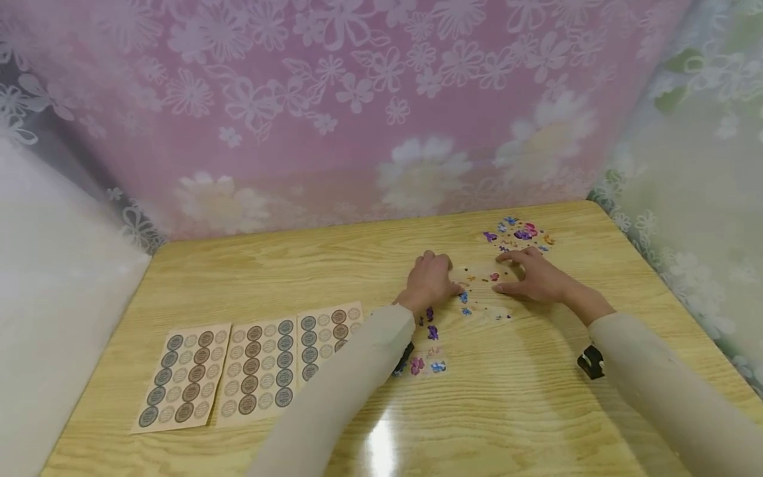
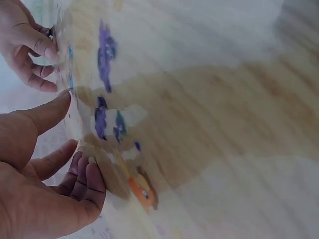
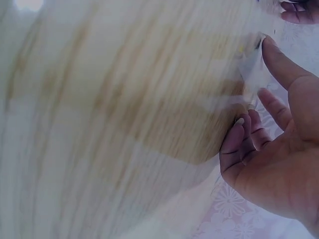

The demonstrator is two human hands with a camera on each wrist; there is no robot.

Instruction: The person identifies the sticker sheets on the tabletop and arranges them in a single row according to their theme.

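Small flower stickers in purple, blue, pink and orange on clear film (image 1: 485, 301) lie on the wooden table. My left hand (image 1: 429, 278) rests at the left side of this patch, thumb and index finger apart at the film. Facing it from the right, my right hand (image 1: 532, 277) has thumb and index finger spread beside a pink flower sticker (image 1: 494, 277). In the right wrist view its thumb tip is at the film's edge, with the other fingers bent against the table. Purple stickers (image 2: 104, 55) and an orange one (image 2: 142, 193) lie close to my left hand.
Sheets of round grey and brown labels (image 1: 256, 364) lie at the left of the table (image 1: 268, 271). More flower stickers (image 1: 524, 232) sit at the back right, others (image 1: 417, 366) by my left forearm. A pink floral curtain (image 1: 334, 132) hangs behind the table.
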